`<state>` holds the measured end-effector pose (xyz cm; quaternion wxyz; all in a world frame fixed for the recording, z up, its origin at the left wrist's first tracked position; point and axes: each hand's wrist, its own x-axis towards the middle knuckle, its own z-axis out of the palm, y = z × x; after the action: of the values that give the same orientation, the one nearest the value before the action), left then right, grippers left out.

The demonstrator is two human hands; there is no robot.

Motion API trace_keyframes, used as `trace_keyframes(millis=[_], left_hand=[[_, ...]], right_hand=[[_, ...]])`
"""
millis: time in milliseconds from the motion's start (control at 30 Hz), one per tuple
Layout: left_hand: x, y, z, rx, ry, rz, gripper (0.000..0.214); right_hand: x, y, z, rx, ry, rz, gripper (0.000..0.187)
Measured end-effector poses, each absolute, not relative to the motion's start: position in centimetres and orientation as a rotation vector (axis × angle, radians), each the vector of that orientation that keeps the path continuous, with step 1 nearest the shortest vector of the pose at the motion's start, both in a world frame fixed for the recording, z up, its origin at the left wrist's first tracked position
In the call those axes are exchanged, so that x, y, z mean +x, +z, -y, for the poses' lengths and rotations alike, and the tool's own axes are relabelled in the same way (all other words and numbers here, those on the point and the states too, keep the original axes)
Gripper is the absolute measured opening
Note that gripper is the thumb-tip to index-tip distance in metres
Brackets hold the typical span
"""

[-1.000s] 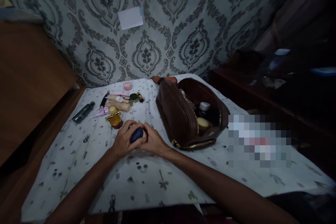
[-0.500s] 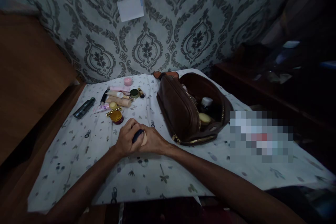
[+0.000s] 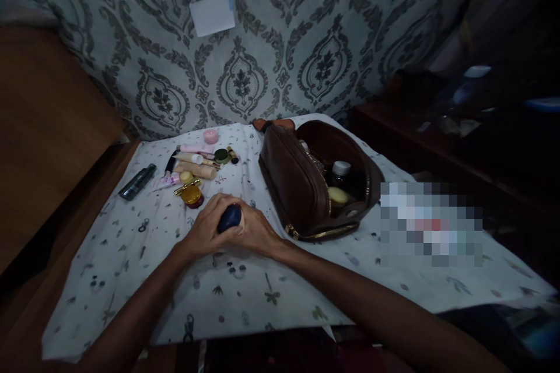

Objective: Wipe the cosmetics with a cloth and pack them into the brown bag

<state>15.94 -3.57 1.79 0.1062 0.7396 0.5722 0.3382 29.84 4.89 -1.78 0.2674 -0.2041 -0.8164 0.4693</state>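
Both my hands are closed around a small jar with a dark blue lid (image 3: 229,219), just above the cloth in the middle. My left hand (image 3: 206,226) curls its fingers around the lid side. On the other side, my right hand (image 3: 259,232) grips the pale body, most of which is hidden by the fingers. An amber jar with a gold lid (image 3: 191,194) lies just beyond my left hand. To the right of my hands stands a brown cosmetic bag (image 3: 291,186), unzipped, with a white-capped bottle (image 3: 341,170) and a yellowish round item (image 3: 338,195) inside.
Several tubes (image 3: 196,171), a pink jar (image 3: 210,136) and a dark green round jar (image 3: 221,155) lie at the back left. A dark bottle (image 3: 137,182) is farther left. The patterned white cloth (image 3: 245,303) ends near a wooden cabinet (image 3: 52,116). A blurred item lies right.
My left hand has turned and loosened a little over the jar, so more of the blue lid shows. My right hand stays around the body. The view has shifted slightly.
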Motion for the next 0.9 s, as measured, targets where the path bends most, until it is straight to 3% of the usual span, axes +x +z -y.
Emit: trace_keyframes(millis=[200,433,600,900], left_hand=[[14.5,3.1,3.9,2.15,0.806,-1.545,0.051],[14.6,2.3,3.9,2.096,0.731,-1.843,0.052],[14.2,2.7,3.9,2.197,0.687,-1.673,0.059],[14.2,2.4,3.9,2.066,0.756,-1.75,0.048]], right_hand=[[29.8,-1.8,-5.5,-0.608,1.215,2.222,0.054],[30.0,-2.2,-5.4,-0.727,1.149,2.356,0.046],[30.0,-2.2,-5.7,-0.642,1.166,2.303,0.058],[30.1,-1.5,-5.5,-0.784,1.122,2.372,0.043]])
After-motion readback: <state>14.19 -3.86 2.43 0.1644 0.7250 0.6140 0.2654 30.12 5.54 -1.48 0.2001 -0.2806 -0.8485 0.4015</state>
